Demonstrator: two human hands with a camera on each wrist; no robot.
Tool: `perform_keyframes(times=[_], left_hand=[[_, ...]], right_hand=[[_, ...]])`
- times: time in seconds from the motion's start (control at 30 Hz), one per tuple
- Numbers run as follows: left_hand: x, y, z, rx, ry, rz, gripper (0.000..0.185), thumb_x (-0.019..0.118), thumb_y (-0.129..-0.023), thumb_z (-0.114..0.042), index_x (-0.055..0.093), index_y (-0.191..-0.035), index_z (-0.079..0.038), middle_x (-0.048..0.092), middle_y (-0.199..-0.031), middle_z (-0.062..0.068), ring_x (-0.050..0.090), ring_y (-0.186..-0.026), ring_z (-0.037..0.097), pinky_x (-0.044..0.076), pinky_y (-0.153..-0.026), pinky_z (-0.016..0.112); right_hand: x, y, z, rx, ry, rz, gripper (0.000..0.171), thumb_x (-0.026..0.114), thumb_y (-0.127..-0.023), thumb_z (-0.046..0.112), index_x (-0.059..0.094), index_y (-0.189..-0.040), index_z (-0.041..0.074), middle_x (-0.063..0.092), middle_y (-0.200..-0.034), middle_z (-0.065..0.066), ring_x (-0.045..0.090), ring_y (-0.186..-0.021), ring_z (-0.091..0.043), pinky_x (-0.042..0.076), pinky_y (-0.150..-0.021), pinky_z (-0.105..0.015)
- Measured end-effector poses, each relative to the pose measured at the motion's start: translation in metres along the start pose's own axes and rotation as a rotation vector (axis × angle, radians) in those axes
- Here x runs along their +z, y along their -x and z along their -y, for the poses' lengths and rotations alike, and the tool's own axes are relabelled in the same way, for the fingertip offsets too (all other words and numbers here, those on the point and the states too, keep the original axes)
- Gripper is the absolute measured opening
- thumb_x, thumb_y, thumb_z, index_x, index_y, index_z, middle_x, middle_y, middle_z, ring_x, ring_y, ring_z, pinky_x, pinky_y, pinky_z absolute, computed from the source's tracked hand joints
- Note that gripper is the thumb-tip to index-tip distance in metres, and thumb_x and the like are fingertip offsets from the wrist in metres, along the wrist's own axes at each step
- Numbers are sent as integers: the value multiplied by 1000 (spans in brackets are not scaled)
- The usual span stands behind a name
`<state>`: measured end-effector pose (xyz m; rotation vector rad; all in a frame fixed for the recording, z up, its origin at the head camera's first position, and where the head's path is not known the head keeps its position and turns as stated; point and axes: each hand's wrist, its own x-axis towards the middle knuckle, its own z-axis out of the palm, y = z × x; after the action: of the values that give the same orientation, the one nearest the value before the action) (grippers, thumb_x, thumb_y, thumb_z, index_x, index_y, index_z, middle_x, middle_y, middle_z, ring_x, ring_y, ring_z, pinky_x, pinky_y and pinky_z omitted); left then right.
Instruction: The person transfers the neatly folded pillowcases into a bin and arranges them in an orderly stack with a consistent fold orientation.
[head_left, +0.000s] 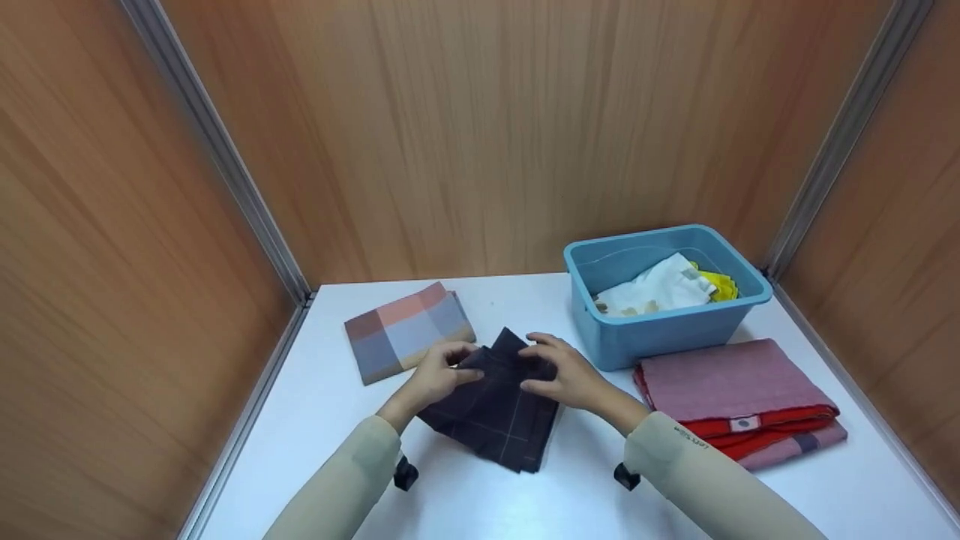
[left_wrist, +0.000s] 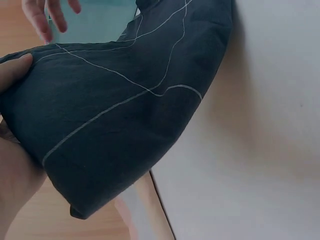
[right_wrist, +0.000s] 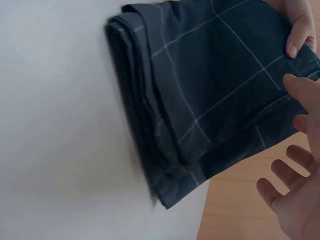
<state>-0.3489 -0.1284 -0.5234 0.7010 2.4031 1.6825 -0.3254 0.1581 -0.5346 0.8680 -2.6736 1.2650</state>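
Note:
A dark navy folded cloth (head_left: 495, 409) with thin white check lines is held up at a tilt over the white table. My left hand (head_left: 444, 371) pinches its upper left edge, thumb on the near face and the other fingers behind. At the cloth's upper right is my right hand (head_left: 566, 375), its fingers spread and loosely bent. In the right wrist view the right thumb (right_wrist: 300, 90) overlaps the cloth's edge, while the other fingers stand apart from it. Several stacked layers show along one side of the cloth (right_wrist: 200, 85).
Behind my left hand lies a folded checked cloth (head_left: 409, 330) in blue, orange and tan. A blue plastic bin (head_left: 652, 337) at the back right contains white fabric (head_left: 660, 289) and yellow fabric (head_left: 720, 286). Before it lies a folded pink and red cloth (head_left: 739, 382). Wooden panels enclose the table.

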Motion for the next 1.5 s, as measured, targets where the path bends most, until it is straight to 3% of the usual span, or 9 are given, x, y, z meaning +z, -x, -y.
perform_keyframes(times=[0.37,0.63,0.73,0.93,1.07,1.23,1.5], left_hand=[[5,-4,-8,79,11,56,21,83,-90,2,74,-108,1,71,-102,1,65,-90,11,54,-81,23],[7,-6,-9,71,4,59,15,83,-94,-6,76,-106,-2,69,-100,-3,62,-90,11,53,-81,23],[8,-8,-10,75,5,52,15,83,-93,-4,76,-105,1,72,-105,0,64,-95,11,55,-85,25],[13,-15,-16,117,14,35,14,83,-92,-1,75,-102,3,74,-126,18,67,-103,9,57,-91,26],[17,-20,-24,139,16,31,13,83,-92,-2,77,-103,3,76,-116,17,65,-98,10,56,-86,24],[21,-22,-29,134,13,0,9,83,-93,-3,80,-101,0,76,-98,8,63,-87,9,54,-77,22],[24,-22,-28,132,7,-22,16,84,-91,-2,74,-102,3,73,-92,3,63,-85,9,53,-76,22]], right_hand=[[-10,-10,6,15,-168,3,40,85,-95,18,72,-130,6,49,-166,-22,41,-158,-47,33,-128,-68],[-8,-10,5,28,-234,-24,43,84,-95,14,72,-133,1,63,-150,-22,53,-148,-46,36,-126,-67],[-8,-11,6,17,-242,-43,43,84,-94,13,73,-133,0,66,-145,-21,56,-143,-45,40,-125,-66],[-7,-13,11,-23,-245,-62,40,85,-92,10,76,-129,-1,69,-140,-22,61,-138,-44,44,-122,-65],[-6,-15,16,-31,-247,-74,37,86,-92,10,77,-126,-2,71,-137,-21,64,-134,-42,47,-119,-63],[-5,-17,20,-40,-256,-127,27,85,-94,8,80,-117,-3,75,-127,-20,70,-123,-38,56,-112,-51],[-3,-20,24,-38,-250,-195,9,81,-95,4,84,-102,-2,80,-111,-18,75,-109,-31,61,-99,-31]])
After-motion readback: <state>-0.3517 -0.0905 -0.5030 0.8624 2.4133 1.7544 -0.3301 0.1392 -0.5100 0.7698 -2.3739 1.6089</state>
